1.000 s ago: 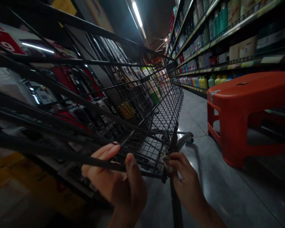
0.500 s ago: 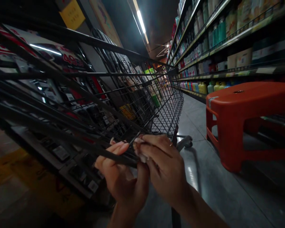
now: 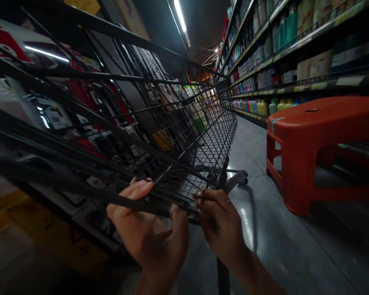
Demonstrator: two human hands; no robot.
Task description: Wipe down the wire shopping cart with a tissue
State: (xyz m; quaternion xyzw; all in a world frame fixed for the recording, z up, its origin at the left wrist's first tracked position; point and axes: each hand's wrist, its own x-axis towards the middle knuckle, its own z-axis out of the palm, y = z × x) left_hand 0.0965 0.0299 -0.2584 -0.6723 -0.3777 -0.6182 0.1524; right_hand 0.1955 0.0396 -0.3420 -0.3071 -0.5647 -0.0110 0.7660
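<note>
A black wire shopping cart [image 3: 132, 141] stands tilted across my view. My left hand [image 3: 150, 225] is closed around one of its dark lower bars [image 3: 123, 199], fingers over the top and thumb at the right. Just to the right, my right hand [image 3: 219, 219] pinches at the end of that bar, fingertips bent together against it. Only a small pale bit of the crumpled whitish cloth [image 3: 197, 194] shows at the right fingertips; the fingers cover the rest.
An orange plastic stool [image 3: 298, 164] stands on the grey tiled floor [image 3: 264, 237] to the right. Behind it run long shelves [image 3: 320, 86] of bottles and boxes. On the left, beyond the cart, hang packaged goods [image 3: 147, 78]. A cart wheel [image 3: 242, 178] rests near the stool.
My right hand has moved right and slightly down along the bar, away from the left hand. The cloth shows less now. My left hand has shifted a little to the left.
</note>
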